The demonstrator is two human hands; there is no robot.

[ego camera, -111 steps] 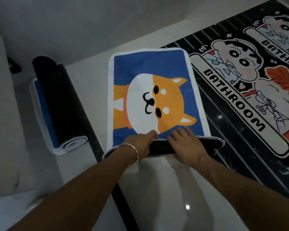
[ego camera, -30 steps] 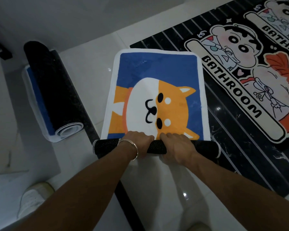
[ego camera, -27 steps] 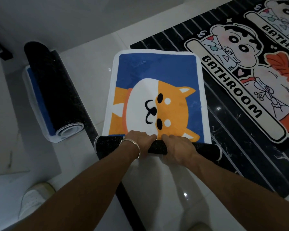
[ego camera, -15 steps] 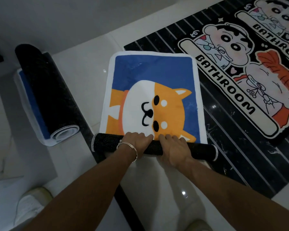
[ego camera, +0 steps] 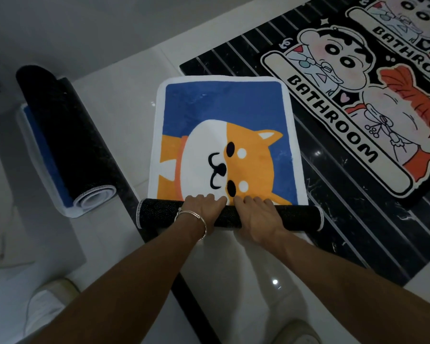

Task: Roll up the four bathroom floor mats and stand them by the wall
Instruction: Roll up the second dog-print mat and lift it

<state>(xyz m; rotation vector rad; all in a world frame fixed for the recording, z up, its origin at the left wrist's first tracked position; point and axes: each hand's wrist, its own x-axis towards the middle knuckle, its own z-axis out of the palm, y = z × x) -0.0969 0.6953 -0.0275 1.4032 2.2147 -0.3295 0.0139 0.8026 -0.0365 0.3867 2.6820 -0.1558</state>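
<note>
A blue mat with an orange-and-white dog (ego camera: 224,135) lies flat on the floor in front of me. Its near end is rolled into a black tube (ego camera: 157,216) showing the dotted backing. My left hand (ego camera: 204,207), with a bracelet on the wrist, and my right hand (ego camera: 256,214) press side by side on the middle of that roll, fingers over its top. A second blue mat (ego camera: 62,142) lies at the left, mostly rolled, black backing outward. Two cartoon "BATHROOM" mats (ego camera: 353,103) (ego camera: 412,28) lie flat at the right.
The floor is white tile with a black striped marble section (ego camera: 233,53) under the cartoon mats and a black strip (ego camera: 124,194) between the two blue mats. A grey wall (ego camera: 85,26) runs along the far side. My white shoes (ego camera: 47,304) (ego camera: 296,331) show at the bottom.
The roll has grown thicker and travelled away from me up the dog mat, now covering the dog's lower ear; both hands moved forward with it.
</note>
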